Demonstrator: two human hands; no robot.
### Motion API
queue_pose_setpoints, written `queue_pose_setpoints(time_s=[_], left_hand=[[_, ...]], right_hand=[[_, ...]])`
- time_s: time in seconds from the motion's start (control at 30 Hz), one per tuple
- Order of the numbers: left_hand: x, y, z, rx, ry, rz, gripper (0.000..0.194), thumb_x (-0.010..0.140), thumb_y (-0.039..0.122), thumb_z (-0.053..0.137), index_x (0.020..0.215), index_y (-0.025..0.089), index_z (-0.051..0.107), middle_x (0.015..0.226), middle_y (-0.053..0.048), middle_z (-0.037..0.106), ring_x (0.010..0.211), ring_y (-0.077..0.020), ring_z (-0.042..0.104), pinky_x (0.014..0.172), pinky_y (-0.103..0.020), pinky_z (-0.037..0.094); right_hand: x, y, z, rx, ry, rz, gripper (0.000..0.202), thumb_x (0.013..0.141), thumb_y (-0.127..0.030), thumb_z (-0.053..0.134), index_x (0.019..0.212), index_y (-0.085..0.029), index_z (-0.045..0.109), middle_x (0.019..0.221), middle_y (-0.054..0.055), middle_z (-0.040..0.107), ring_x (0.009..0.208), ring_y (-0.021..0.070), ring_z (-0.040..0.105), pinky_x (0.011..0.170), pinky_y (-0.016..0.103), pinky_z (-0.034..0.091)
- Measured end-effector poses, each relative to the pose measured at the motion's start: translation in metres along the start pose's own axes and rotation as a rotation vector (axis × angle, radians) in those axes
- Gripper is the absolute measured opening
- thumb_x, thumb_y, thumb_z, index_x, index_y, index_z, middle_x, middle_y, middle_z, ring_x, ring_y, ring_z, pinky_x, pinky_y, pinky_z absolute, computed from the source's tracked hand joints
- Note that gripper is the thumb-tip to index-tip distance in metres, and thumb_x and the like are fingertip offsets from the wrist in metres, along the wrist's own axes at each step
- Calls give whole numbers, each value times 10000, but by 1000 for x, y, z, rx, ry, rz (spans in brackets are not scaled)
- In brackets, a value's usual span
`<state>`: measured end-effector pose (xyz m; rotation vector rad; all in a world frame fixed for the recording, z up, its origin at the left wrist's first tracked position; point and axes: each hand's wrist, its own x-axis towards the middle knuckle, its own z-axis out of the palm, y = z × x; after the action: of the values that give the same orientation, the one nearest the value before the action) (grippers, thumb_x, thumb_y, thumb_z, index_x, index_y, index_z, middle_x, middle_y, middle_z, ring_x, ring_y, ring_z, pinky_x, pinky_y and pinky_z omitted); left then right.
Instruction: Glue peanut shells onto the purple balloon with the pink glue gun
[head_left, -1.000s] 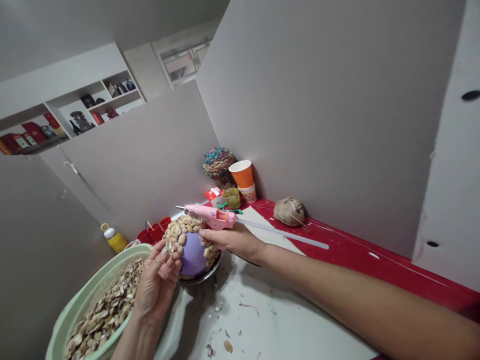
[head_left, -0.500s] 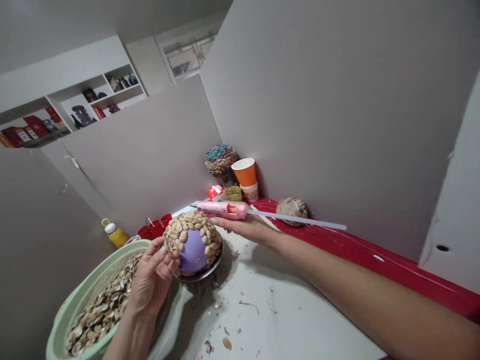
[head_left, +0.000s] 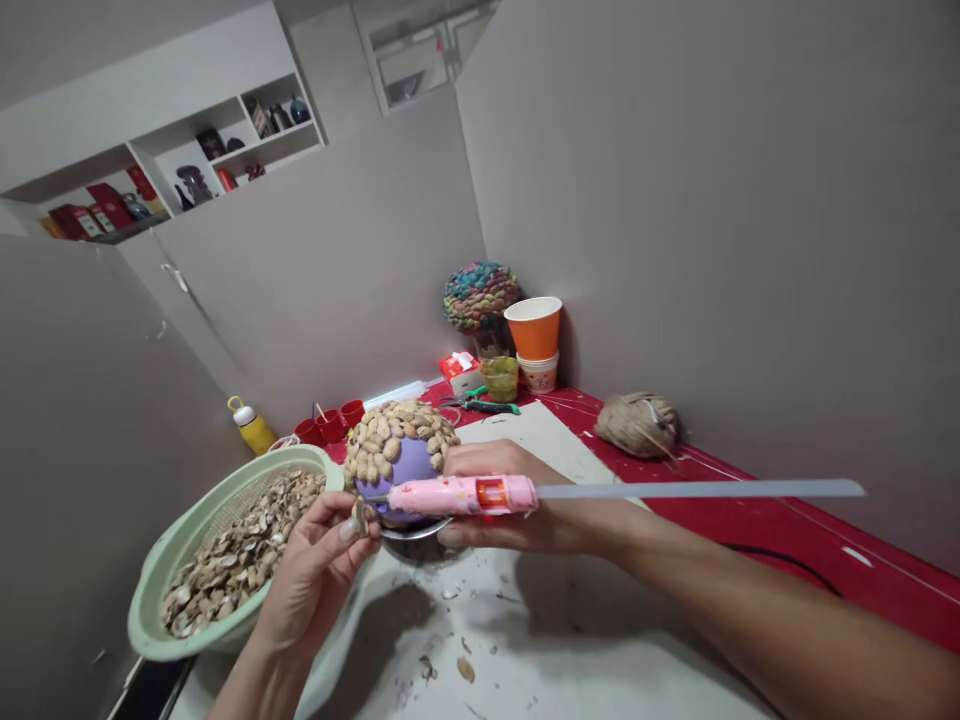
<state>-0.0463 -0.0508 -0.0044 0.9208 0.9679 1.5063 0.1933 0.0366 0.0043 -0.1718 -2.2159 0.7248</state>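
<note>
A purple balloon (head_left: 412,460), its upper part covered with peanut shells (head_left: 390,430), rests in a metal bowl (head_left: 417,534). My left hand (head_left: 307,565) pinches a peanut shell half (head_left: 360,517) between thumb and fingers, in front of the balloon's lower left side. In my right hand (head_left: 559,528) is a pink glue gun (head_left: 450,496), with a long pale glue stick (head_left: 697,489) sticking out of its back. The gun's nozzle points left and is at or very near the shell; contact I cannot tell. My right fingers are partly hidden behind the gun.
At left stands a green basket (head_left: 142,600) of peanut shells. Behind are red cups (head_left: 330,427), a yellow bottle (head_left: 255,430), pliers (head_left: 487,406), a colourful shell-covered ball (head_left: 480,295), paper cups (head_left: 534,330) and a twine ball (head_left: 637,425). Shell bits litter the white tabletop (head_left: 405,640).
My right hand has brought the glue gun down from above the balloon to its front. My left hand has drawn the shell away from the balloon's side toward the nozzle. The view has shifted.
</note>
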Motion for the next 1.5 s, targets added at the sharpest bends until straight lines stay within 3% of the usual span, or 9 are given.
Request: queue_pose_setpoints(time_s=[0.1, 0.3, 0.57, 0.77, 1.0, 1.23, 1.5], left_hand=[[1, -3, -3, 5, -20, -6, 277, 629, 176, 895, 843, 151, 721, 784, -12, 688, 718, -113, 652, 655, -196, 574], [1, -4, -6, -7, -49, -7, 255, 654, 162, 880, 859, 153, 729, 820, -17, 701, 747, -104, 649, 722, -193, 568], [2, -7, -5, -23, -34, -35, 273, 628, 173, 896, 850, 151, 737, 779, -18, 709, 707, -104, 655, 694, -192, 566], [3, -6, -4, -20, -36, -39, 271, 624, 174, 897, 838, 143, 733, 766, -10, 697, 680, -96, 641, 654, -184, 557], [4, -8, -6, -22, -40, -26, 262, 641, 161, 884, 852, 144, 730, 821, -17, 696, 756, -106, 642, 740, -208, 559], [5, -9, -8, -2, -49, -39, 273, 646, 168, 882, 863, 145, 718, 770, 4, 661, 679, -75, 577, 644, -174, 507], [5, -12, -8, -8, -61, -47, 264, 650, 160, 876, 858, 151, 713, 789, -3, 666, 706, -89, 600, 674, -192, 524]], right_hand=[[0, 1, 7, -13, 2, 12, 246, 883, -393, 684, 799, -168, 631, 733, 11, 567, 662, 142, 521, 637, 262, 407], [-1, 11, 14, -72, 21, -68, 318, 885, -439, 660, 730, -186, 547, 697, -3, 544, 608, 120, 474, 599, 251, 378], [-1, 13, 16, -107, 65, -165, 249, 899, -407, 642, 794, -189, 583, 710, 3, 560, 623, 129, 476, 612, 259, 387], [-1, 15, 18, -158, 65, -163, 307, 901, -417, 639, 731, -182, 538, 674, -15, 521, 581, 109, 443, 570, 248, 355], [-1, 14, 18, -207, 41, -146, 326, 909, -415, 614, 701, -190, 503, 653, -19, 507, 577, 109, 434, 560, 245, 348], [-2, 15, 18, -252, 51, -191, 316, 925, -396, 586, 711, -183, 495, 658, -16, 501, 586, 112, 431, 551, 239, 349], [-3, 19, 21, -282, 69, -220, 320, 931, -403, 589, 721, -177, 503, 660, -15, 500, 582, 117, 438, 540, 249, 348]])
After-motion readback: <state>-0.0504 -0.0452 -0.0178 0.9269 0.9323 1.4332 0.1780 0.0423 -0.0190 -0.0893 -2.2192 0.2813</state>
